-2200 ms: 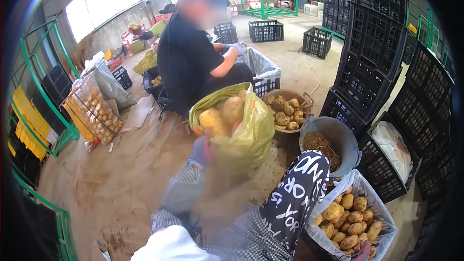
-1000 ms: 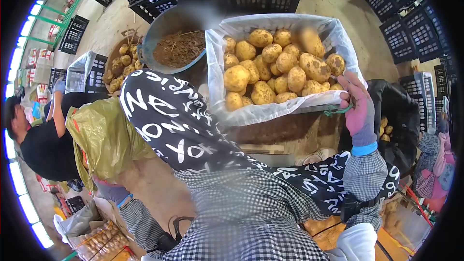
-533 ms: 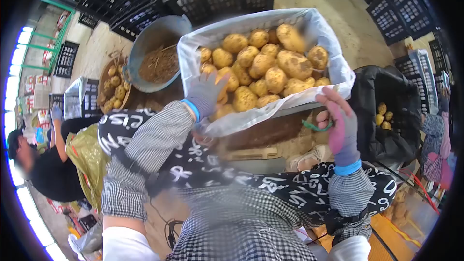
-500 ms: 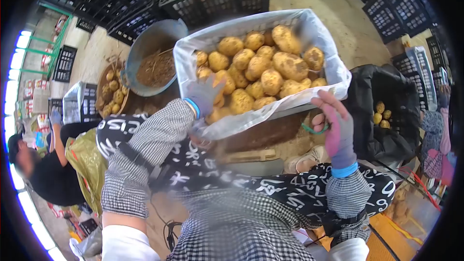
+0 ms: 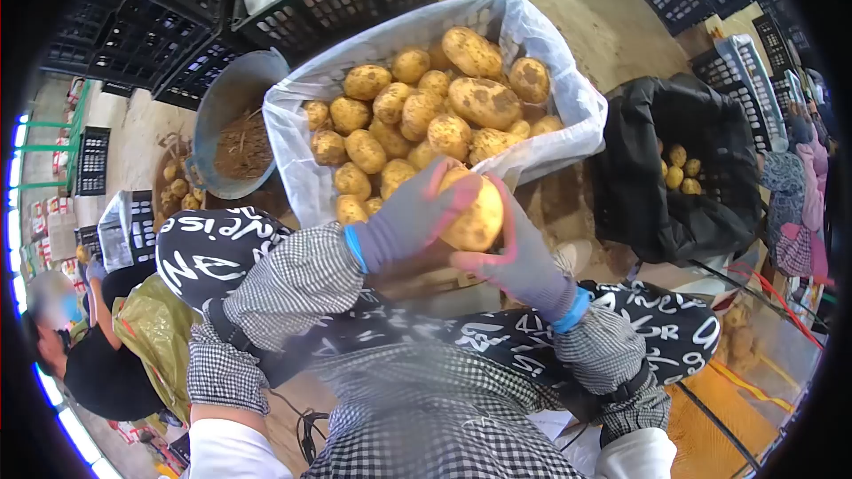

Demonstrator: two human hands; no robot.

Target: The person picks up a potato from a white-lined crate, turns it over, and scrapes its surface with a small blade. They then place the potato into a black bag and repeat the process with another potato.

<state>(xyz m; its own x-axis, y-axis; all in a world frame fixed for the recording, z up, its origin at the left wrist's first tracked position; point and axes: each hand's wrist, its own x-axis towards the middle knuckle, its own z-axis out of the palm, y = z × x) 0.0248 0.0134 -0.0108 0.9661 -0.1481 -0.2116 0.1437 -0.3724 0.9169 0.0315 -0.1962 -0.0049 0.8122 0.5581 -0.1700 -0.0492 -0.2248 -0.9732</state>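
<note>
Between my two gloved hands is a large yellow potato (image 5: 477, 215), held up in front of the crate's near edge. My left hand (image 5: 410, 217) wraps it from the left, fingers closed over its upper side. From the right and below, my right hand (image 5: 525, 253) closes on the same potato. Just beyond them a crate with a white liner (image 5: 297, 137) holds many loose potatoes (image 5: 417, 113), some with dark soil patches. The crate tilts slightly in view.
To the left stand a blue bucket (image 5: 206, 137) with dry debris and a basket of potatoes (image 5: 177, 186). A black-lined container (image 5: 621, 200) with several potatoes is at the right. Black crates (image 5: 342, 13) stand behind. Another person (image 5: 102, 364) sits at far left.
My left hand has come out of the lined crate, and my right hand has moved left to meet it. Both now grip one potato. A green loop by my right hand no longer shows.
</note>
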